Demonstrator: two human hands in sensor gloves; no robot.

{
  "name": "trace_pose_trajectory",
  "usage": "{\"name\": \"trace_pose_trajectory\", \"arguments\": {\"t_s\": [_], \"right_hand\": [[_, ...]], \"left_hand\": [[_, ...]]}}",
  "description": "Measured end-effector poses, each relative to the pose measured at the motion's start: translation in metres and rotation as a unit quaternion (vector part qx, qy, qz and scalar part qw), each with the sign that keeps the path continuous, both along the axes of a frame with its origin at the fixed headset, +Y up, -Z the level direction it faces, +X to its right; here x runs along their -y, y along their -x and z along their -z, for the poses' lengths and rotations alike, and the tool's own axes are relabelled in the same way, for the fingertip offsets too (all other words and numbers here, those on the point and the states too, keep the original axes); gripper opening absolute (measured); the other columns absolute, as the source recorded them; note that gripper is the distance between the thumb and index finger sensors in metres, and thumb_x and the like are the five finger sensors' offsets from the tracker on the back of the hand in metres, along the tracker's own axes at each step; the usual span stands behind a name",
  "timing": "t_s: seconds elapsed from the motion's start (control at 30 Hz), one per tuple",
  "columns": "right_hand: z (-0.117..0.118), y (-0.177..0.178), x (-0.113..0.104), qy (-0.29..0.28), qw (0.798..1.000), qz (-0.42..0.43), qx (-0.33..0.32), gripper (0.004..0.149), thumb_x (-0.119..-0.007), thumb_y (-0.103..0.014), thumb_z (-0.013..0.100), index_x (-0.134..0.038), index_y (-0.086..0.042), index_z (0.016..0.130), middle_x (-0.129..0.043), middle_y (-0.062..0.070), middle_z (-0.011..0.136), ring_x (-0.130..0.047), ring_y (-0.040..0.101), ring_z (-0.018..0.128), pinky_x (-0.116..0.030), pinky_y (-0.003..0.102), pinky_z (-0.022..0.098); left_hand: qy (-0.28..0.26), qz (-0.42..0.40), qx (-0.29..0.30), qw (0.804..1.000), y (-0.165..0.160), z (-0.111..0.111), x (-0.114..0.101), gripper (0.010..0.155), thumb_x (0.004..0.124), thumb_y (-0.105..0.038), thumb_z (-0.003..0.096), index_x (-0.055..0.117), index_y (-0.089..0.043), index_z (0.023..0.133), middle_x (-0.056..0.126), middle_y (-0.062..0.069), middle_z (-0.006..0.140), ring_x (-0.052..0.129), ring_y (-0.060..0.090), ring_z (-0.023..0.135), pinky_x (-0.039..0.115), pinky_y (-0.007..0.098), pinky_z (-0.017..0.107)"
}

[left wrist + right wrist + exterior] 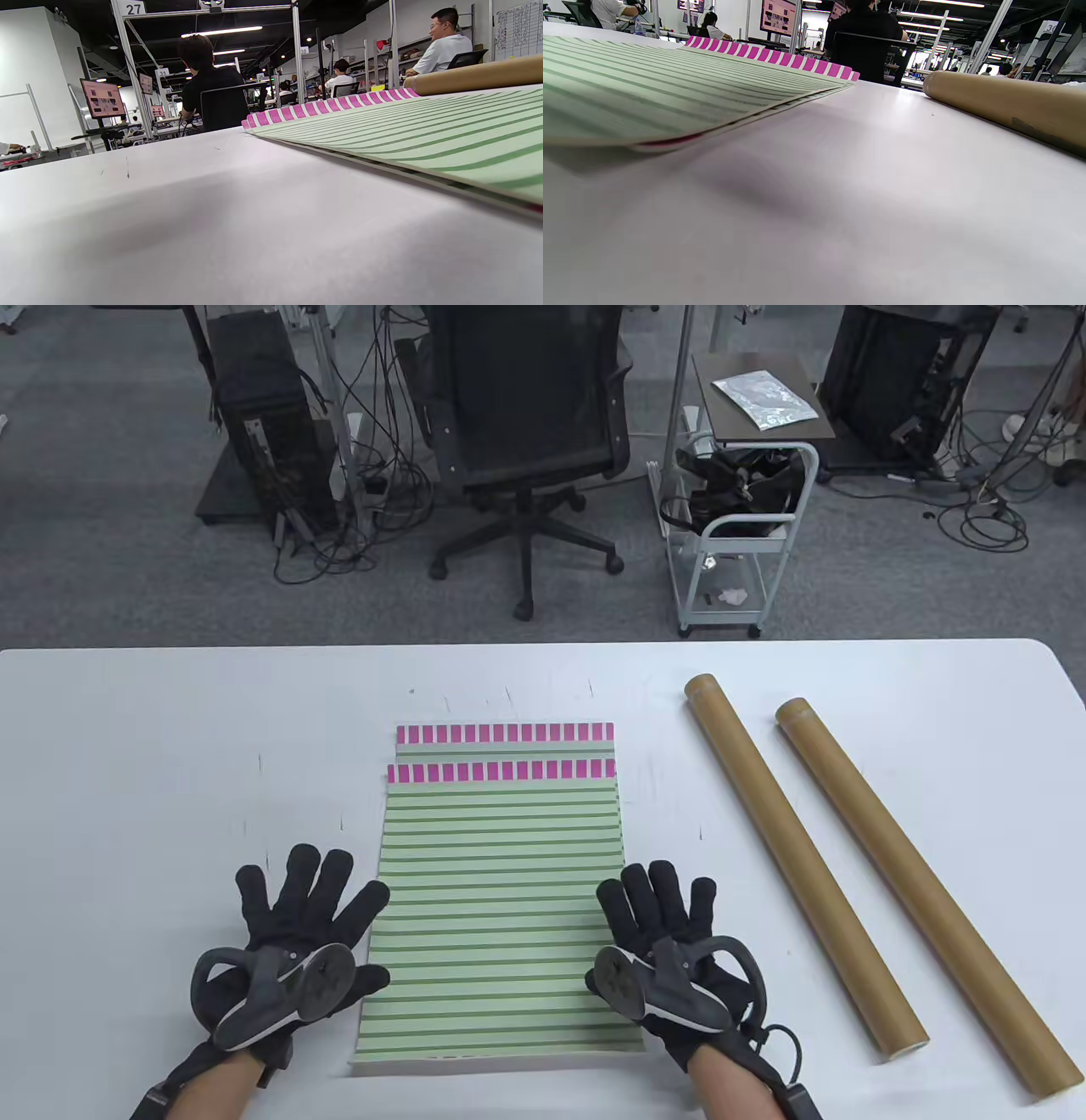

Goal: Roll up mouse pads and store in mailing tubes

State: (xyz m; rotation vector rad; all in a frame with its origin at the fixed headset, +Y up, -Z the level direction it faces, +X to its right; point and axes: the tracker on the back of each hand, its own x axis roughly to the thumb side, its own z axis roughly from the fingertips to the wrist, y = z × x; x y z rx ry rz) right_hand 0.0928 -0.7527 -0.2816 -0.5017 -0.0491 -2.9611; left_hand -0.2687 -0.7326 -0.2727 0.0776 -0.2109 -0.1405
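Left hand (293, 937) lies palm down on the white table (127, 780), fingers spread, index fingertip at the left edge of the top mouse pad (501, 899); it holds nothing. Two green-striped pads lie stacked flat at centre, the lower mouse pad (505, 736) showing its magenta band at the far end. Right hand (670, 950) mirrors the left, spread flat at the pad's right edge. Two mailing tubes (797, 857) lie to the right, well apart from the pads. Only the table view shows the hands; the wrist views show no fingers, yet reveal the stacked pad edges (734, 123) slightly raised off the table.
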Motion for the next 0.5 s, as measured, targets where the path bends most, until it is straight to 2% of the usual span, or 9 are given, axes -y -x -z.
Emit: {"name": "trace_pose_trajectory", "arguments": {"t_s": [0.23,0.5], "right_hand": [[0.0004,-0.0019,-0.0018,-0.008,1.0,-0.005,0.005,0.095,-0.053,-0.064,0.045,-0.004,-0.015,0.109,-0.004,0.018,0.119,-0.001,0.05,0.107,-0.008,0.075,0.069],[0.005,-0.0068,-0.0033,0.012,1.0,0.011,0.003,0.095,-0.054,-0.064,0.045,-0.003,-0.016,0.11,-0.002,0.017,0.119,0.001,0.049,0.107,-0.007,0.075,0.069]], "left_hand": [[-0.002,0.0,0.002,1.0,0.0001,-0.0006,-0.0009,0.09,0.049,-0.082,0.025,0.025,-0.057,0.108,0.005,-0.011,0.124,-0.004,0.025,0.117,0.008,0.069,0.082],[0.007,0.003,0.003,1.0,-0.0011,0.0013,0.0,0.087,0.049,-0.081,0.0268,0.029,-0.057,0.108,0.006,-0.012,0.124,-0.002,0.024,0.117,0.009,0.068,0.083]]}}
